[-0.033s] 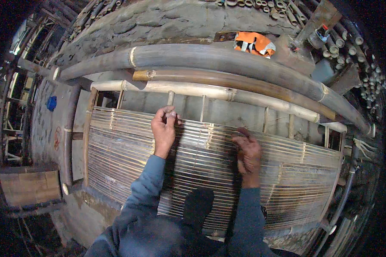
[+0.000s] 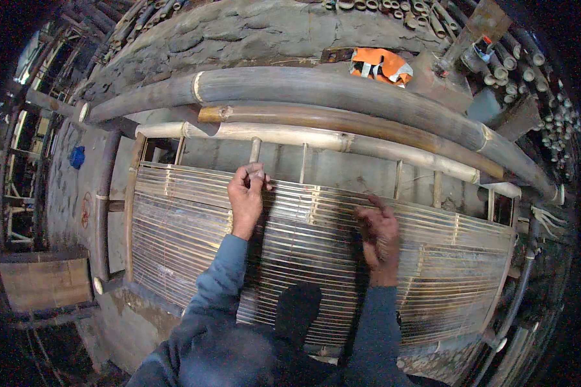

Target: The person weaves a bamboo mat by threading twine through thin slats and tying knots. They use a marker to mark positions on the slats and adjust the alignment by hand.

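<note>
A wide panel of thin bamboo slats [image 2: 290, 251] lies in front of me, fixed to a bamboo frame with a pale pole [image 2: 271, 133] along its far side. My left hand [image 2: 246, 200] is closed, thumb and fingertips pinched at the far edge of the slats beside a short bamboo strut [image 2: 255, 151]. What it pinches is too small to make out. To the right, over the upper slats, my right hand [image 2: 379, 238] has its fingers curled with the index partly raised. Anything between those fingertips is not discernible. Pale lashing [image 2: 315, 205] crosses the slats between my hands.
Beyond the frame lie a thick grey bamboo pole [image 2: 316, 90] and a brown one [image 2: 342, 122]. An orange and white item [image 2: 382, 66] rests on the stone ledge. Cut bamboo poles [image 2: 510, 71] are stacked at the far right. A brown box [image 2: 45, 284] stands at left.
My right hand has shifted slightly right and nearer to me, and its index finger shows more clearly. The left hand remains at about the same place on the slat edge.
</note>
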Demonstrator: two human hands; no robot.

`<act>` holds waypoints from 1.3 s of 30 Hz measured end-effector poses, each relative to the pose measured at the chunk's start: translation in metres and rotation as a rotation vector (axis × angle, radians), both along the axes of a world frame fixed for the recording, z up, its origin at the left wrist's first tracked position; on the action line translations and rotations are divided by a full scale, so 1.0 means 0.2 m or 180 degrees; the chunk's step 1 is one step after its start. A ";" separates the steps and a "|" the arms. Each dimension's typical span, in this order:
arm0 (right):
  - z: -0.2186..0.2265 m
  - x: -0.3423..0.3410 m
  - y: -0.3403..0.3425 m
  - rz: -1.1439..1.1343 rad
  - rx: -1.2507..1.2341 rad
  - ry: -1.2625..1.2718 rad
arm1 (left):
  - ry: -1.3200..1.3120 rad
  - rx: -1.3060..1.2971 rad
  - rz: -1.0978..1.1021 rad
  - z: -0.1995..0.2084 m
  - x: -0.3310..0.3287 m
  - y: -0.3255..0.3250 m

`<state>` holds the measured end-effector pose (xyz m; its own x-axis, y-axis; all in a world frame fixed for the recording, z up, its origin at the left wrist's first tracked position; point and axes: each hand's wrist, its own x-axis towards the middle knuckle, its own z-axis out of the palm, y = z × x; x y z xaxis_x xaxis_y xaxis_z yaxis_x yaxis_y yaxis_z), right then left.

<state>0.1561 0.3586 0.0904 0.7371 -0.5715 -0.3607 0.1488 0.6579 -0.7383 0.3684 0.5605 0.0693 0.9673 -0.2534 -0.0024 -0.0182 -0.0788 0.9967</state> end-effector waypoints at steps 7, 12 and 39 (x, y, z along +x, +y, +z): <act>0.15 -0.48 -0.29 0.0915 -0.0079 0.0286 | 0.3715 -0.0750 -0.0421 0.02 -0.41 -0.23; 0.26 -0.32 -0.06 0.3279 -0.0105 0.0608 | 0.3451 -0.1893 -0.0217 -0.14 -0.46 -0.20; -0.51 0.34 0.25 0.1179 -0.1477 0.0700 | -0.1457 0.2448 -0.2115 -0.18 0.19 -0.08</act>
<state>0.2238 0.4079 -0.0121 0.8528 -0.4259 -0.3022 -0.2151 0.2407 -0.9464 0.4074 0.5443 0.0338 0.5896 -0.8055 -0.0593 -0.6395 -0.5104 0.5749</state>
